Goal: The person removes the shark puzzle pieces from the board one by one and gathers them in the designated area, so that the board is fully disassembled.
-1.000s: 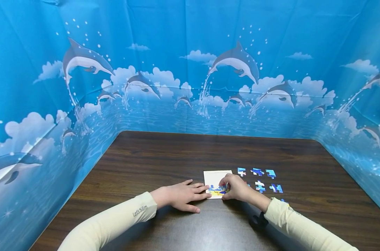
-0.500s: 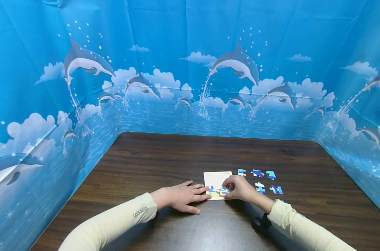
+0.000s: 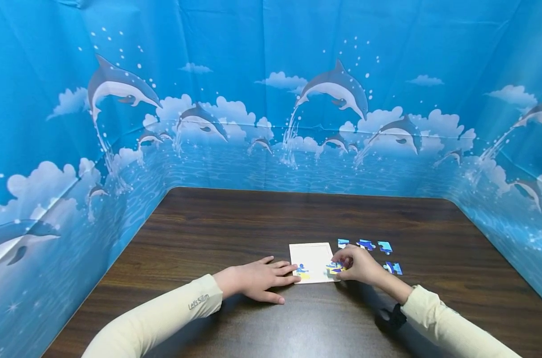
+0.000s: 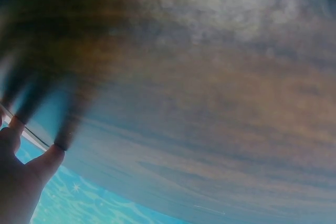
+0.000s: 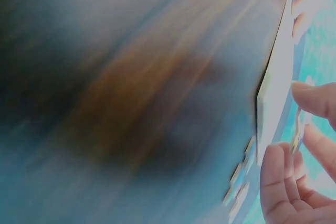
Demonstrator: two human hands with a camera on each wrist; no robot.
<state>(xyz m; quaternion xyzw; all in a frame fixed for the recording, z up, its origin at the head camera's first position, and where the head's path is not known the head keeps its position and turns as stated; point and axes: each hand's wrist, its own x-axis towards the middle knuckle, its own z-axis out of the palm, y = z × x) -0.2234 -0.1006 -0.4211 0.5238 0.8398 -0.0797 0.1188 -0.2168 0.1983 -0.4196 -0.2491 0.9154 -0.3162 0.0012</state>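
A white puzzle board point(image 3: 310, 248) lies on the dark table, with one blue and yellow puzzle piece point(image 3: 302, 272) in its near left corner. My left hand point(image 3: 264, 281) rests flat with fingers spread, its fingertips at the board's left edge; the left wrist view catches only part of this hand point(image 4: 23, 179). Over the board's right edge, my right hand point(image 3: 360, 266) pinches a blue and yellow jigsaw piece point(image 3: 334, 267) between thumb and fingers. The right wrist view has that piece point(image 5: 297, 135) edge-on, tilted up off the board point(image 5: 273, 98).
Loose jigsaw pieces lie right of the board, among them a blue one point(image 3: 385, 247), a dark blue one point(image 3: 365, 244) and a nearer one point(image 3: 393, 268). My right hand and forearm hide others. A blue dolphin-print curtain point(image 3: 271, 99) surrounds the wooden table point(image 3: 230, 223).
My right hand has moved right, taking the blue and yellow piece from the board's near middle to its right edge. The bottom middle of the board now shows white. The left hand stays put.
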